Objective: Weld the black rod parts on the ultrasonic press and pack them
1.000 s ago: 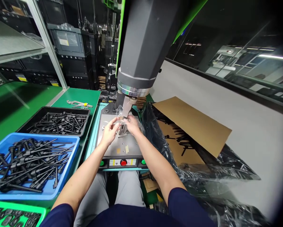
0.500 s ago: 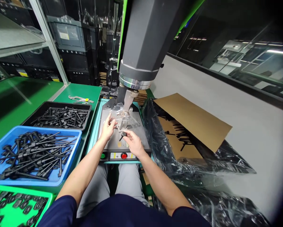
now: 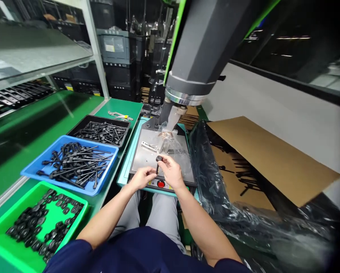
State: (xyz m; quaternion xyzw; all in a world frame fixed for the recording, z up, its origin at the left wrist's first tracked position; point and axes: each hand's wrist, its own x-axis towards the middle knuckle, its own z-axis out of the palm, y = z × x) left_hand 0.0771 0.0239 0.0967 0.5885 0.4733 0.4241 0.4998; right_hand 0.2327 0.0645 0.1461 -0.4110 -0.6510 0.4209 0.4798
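My right hand (image 3: 172, 172) pinches a black rod with a round head (image 3: 159, 158), low over the front of the machine's metal plate (image 3: 140, 161). The rod hangs roughly upright, head at the top. My left hand (image 3: 142, 178) is closed, its thumb and fingertips at the rod's lower end. Just beyond the hands stands a fixture under clear plastic film (image 3: 170, 146), below the machine's welding-like horn (image 3: 174, 117). A small silver bracket-like piece (image 3: 149, 146) lies on the plate left of the fixture. The red button (image 3: 161, 184) shows beneath my hands.
At left stand a black tray (image 3: 71, 132) and a blue tray (image 3: 28, 171) of black rods, and a green bin (image 3: 83, 212) of small round black parts. Pliers (image 3: 120, 115) lie behind. At right, a plastic-lined box (image 3: 202, 182) holds cardboard (image 3: 266, 155) and black rods.
My left hand has come back from the fixture to the rod's lower end. The rod has turned more upright in my right hand. The view has swung left.
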